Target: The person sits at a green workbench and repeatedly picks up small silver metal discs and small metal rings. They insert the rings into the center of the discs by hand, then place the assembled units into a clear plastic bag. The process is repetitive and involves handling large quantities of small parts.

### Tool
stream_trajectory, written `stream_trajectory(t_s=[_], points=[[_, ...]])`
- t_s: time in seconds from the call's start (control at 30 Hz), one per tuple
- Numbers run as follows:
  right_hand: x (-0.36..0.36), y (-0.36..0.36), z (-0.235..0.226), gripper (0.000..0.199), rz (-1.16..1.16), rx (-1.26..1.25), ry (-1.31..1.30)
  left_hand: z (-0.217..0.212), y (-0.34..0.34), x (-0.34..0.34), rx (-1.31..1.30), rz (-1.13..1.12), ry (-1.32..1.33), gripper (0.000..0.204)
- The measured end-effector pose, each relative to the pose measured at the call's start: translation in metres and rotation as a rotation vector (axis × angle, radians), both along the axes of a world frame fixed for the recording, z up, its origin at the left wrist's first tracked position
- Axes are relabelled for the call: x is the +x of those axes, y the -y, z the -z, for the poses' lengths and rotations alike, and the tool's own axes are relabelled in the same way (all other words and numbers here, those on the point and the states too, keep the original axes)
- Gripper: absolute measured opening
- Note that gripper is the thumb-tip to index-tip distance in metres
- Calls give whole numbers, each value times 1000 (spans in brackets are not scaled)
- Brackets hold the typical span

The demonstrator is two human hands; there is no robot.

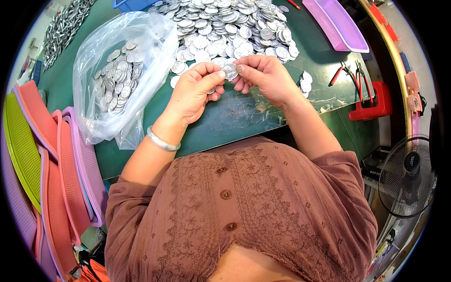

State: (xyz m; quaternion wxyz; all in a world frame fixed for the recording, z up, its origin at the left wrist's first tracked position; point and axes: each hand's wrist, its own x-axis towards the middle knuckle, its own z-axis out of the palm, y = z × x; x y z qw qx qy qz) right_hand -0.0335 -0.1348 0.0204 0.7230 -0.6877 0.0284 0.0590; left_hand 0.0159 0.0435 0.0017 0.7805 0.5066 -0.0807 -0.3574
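Note:
Between my two hands, over the front part of the green table, is a round silver medallion (230, 71). My left hand (199, 87) pinches its left edge with thumb and fingertips, and a second silver disc shows under the curled fingers. My right hand (265, 77) grips the medallion's right edge between thumb and forefinger. Just beyond my hands spreads a big heap of similar silver medallions (225, 30). To the left lies a clear plastic bag (152, 70), its mouth wide, with many medallions inside.
On the green table (235, 117), a purple basket (336, 23) stands far right. Red-handled pliers (359, 84) sit in a red holder (383, 101). A few medallions (305, 82) lie nearby. Metal pieces (66, 30) are piled far left. Stacked plastic baskets (70, 174) stand left, a fan (406, 176) right.

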Motion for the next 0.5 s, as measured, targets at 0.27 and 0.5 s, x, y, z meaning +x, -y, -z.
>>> stream_trajectory(t_s=[0.27, 0.5], points=[[5, 14, 17, 23, 185, -1144, 502, -2, -1, 0, 9, -16, -9, 9], [4, 13, 18, 21, 136, -1122, 464, 0, 0, 0, 12, -16, 34, 9]])
